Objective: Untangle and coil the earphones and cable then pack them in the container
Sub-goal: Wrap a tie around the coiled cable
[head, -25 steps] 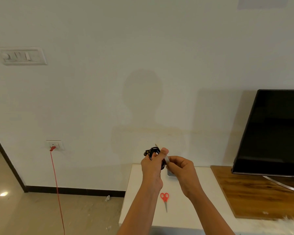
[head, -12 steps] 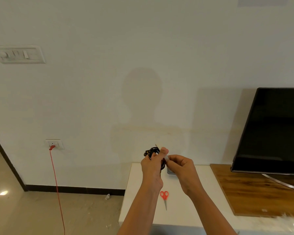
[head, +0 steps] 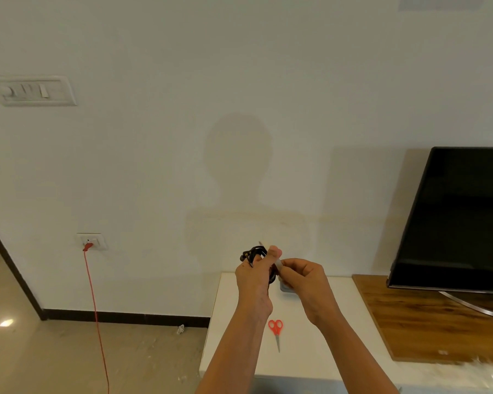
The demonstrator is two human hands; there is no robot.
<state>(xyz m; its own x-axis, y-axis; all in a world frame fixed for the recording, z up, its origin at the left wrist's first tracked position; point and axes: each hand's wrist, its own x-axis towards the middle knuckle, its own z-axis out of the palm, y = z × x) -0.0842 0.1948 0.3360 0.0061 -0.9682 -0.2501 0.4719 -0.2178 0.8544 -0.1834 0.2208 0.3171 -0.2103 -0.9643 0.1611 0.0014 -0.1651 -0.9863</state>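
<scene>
My left hand (head: 254, 275) grips a small coil of black cable (head: 254, 253), held up above the white table (head: 310, 351). Loops of the coil show above and to the right of the fingers. My right hand (head: 305, 277) pinches a thin pale strip (head: 278, 263) that lies against the coil; a short pale end sticks up behind the coil. A small grey container (head: 289, 288) sits on the table behind my right hand, mostly hidden by it.
Red-handled scissors (head: 276, 331) lie on the table between my forearms. A black TV (head: 456, 220) stands on a wooden board (head: 427, 322) at the right. A red cord (head: 96, 314) hangs from a wall socket (head: 91, 241) to the floor.
Both hands stay together at the coil, almost still. The view has shifted slightly.
</scene>
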